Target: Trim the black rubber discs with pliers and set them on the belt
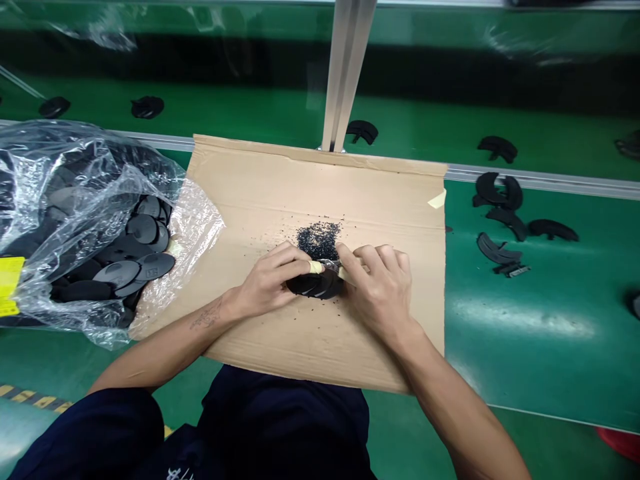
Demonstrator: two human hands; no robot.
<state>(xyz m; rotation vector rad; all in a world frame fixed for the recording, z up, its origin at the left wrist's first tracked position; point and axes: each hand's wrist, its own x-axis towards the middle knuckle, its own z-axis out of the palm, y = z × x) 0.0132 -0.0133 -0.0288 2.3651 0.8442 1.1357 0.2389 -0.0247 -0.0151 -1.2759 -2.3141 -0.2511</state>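
Over the cardboard sheet, my left hand (273, 280) is closed on a round black plastic part (315, 287), gripping its left side. Pale yellow wrapping covers the left thumb tip. My right hand (377, 283) is closed at the part's right edge, around a small metal tool (331, 265) that looks like nippers. The tool's metal tip rests against the part's upper edge between the two thumbs; its handles are mostly hidden by the right fingers. Just beyond the hands lies a heap of tiny black plastic trimmings (319, 240), with loose bits scattered around it.
The cardboard sheet (240, 180) covers the middle of the green table (540, 347). At left, a clear plastic bag (100, 180) holds many black discs (117, 273). Several curved black parts (507, 223) lie at right. A metal post (347, 73) rises behind the cardboard.
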